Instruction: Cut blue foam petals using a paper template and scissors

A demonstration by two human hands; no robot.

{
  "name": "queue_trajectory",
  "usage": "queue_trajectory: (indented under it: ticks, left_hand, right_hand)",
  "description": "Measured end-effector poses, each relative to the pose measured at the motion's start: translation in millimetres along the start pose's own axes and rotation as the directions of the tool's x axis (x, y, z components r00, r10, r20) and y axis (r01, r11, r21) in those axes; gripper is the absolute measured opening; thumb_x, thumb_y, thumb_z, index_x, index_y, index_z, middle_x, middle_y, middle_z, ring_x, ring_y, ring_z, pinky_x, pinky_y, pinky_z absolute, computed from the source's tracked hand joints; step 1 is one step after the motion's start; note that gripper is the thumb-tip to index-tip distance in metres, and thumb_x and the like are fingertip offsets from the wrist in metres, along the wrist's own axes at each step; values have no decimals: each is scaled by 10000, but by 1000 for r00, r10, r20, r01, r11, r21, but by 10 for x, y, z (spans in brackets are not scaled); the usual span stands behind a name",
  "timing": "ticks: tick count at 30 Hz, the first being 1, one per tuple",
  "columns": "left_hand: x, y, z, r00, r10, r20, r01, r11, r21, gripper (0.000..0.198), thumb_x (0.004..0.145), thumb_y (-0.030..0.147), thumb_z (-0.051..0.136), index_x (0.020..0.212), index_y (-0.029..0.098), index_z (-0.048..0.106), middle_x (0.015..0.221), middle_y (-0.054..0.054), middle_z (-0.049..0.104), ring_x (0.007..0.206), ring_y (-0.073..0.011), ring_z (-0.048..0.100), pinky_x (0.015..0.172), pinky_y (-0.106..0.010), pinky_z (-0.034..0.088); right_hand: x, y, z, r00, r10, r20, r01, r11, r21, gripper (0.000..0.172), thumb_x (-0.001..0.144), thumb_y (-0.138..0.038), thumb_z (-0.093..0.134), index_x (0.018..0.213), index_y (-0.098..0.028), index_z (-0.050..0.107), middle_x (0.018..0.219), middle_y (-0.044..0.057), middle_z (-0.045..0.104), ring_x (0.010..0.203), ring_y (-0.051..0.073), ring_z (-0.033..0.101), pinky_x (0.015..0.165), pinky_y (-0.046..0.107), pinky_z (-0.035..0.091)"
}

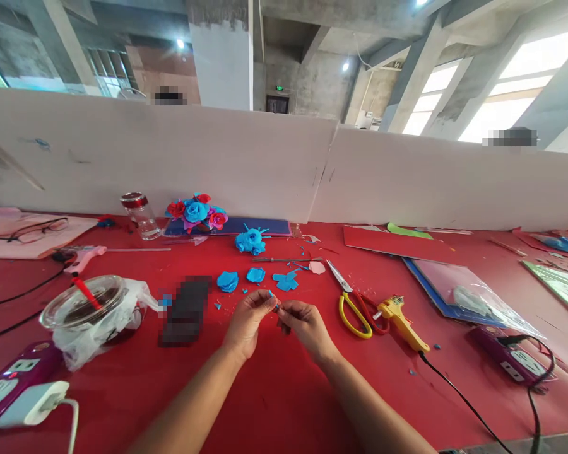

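Over the red table, my left hand and my right hand meet at the fingertips, both pinched. A tiny blue bit shows at the left fingertips; what the pinches hold is too small to name. Beyond them lie a round blue paper piece, a smaller blue piece and a blue petal-shaped cutout. Behind these sit a thin dark stick, a pink scrap and a blue paper flower. Scissors with yellow and red handles rest to the right.
A yellow glue gun and power strip are at right. Left are a blurred dark object, a cup with straw and another power strip. A flower bunch and bottle stand near the white partition.
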State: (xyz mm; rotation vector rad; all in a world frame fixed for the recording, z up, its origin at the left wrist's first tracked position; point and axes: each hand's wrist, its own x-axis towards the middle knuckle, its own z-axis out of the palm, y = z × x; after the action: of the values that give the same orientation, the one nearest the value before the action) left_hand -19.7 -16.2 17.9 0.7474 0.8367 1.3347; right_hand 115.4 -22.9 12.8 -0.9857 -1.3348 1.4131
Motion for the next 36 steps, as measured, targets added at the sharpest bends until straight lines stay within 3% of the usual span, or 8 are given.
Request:
queue_trajectory:
  ticks: [6,18,36]
  left_hand:
    - [-2,13,19,998,-30,-51,28,999,-34,260,534,284,838,618,141,638,630,5,633,627,-104,561,631,-233,440]
    - [19,-6,-11,998,-69,-14,69,997,-22,276,547,305,831,630,148,619,660,1,643,720,-153,637,684,-281,509]
    - [14,-8,-11,995,-92,-25,90,992,-92,291,525,304,849,652,151,637,673,-4,662,694,-138,629,665,-264,502]
  right_hand:
    - [-10,30,28,1000,-22,-9,22,1000,20,232,771,-399,651,753,-168,672,590,-13,584,473,104,517,498,245,416]
    - [-8,78,11,998,-45,-42,44,999,-27,201,755,-356,648,829,-177,705,573,-26,568,447,90,498,462,230,425]
    - [1,84,23,997,-53,-59,49,997,-58,197,755,-324,629,840,-173,722,553,-29,538,419,80,470,429,219,408]
